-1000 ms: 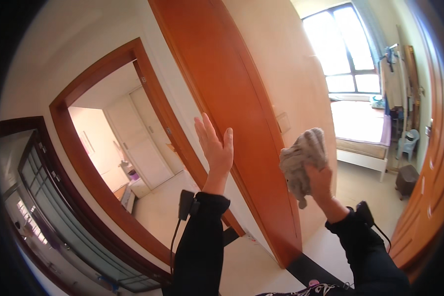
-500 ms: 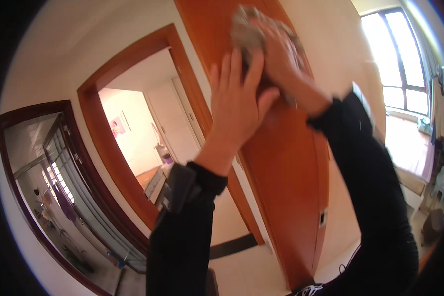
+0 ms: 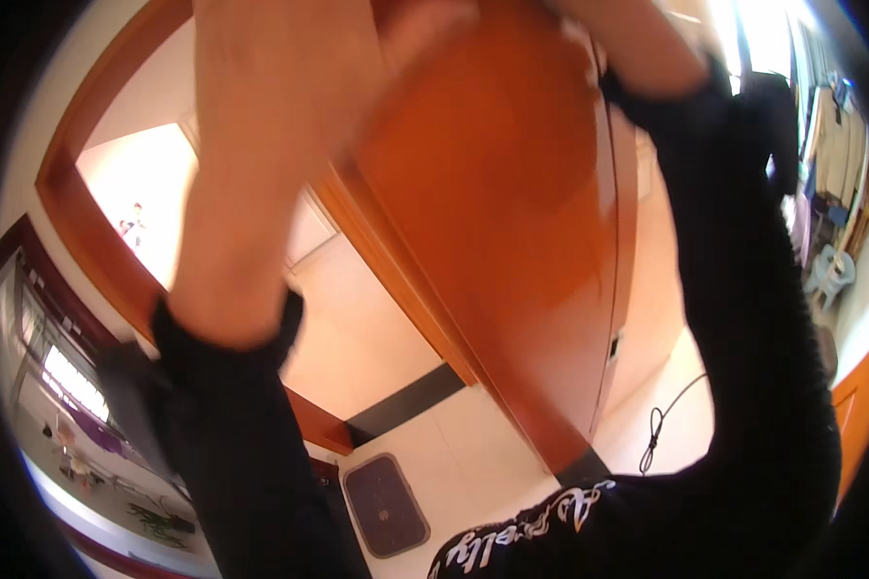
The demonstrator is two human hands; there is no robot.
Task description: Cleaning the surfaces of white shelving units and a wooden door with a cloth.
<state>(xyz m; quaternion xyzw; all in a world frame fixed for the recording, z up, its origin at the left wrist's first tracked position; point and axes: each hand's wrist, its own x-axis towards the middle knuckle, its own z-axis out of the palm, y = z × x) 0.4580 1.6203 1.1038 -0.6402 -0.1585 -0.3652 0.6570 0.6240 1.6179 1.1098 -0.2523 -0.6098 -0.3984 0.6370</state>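
Note:
A tall orange-brown wooden door (image 3: 492, 193) stands right in front of me, its upper part beyond the picture's top edge. Large and blurred, my left hand (image 3: 285, 87) is raised by the door's left edge. Its thumb stretches out to the right across the wood, apart from the palm; the fingertips are cut off above. It looks open, and I see nothing held in it. My right hand (image 3: 613, 24) reaches up at the door's upper right, mostly cut off by the top edge, so its fingers are hidden. The grey-brown cloth from before is out of view.
A wood-framed doorway (image 3: 63, 183) opens on the left into a bright room. Below it is a glazed door frame (image 3: 29, 261). A dark grey mat (image 3: 386, 507) lies on the tiled floor. At right are a looped cable (image 3: 653, 434) and a pale blue plastic chair (image 3: 828, 270).
Both hands now appear higher in the picture, and my left looks larger and closer. The cloth under my right hand has gone out of view. The view has tipped downward, bringing in the floor mat.

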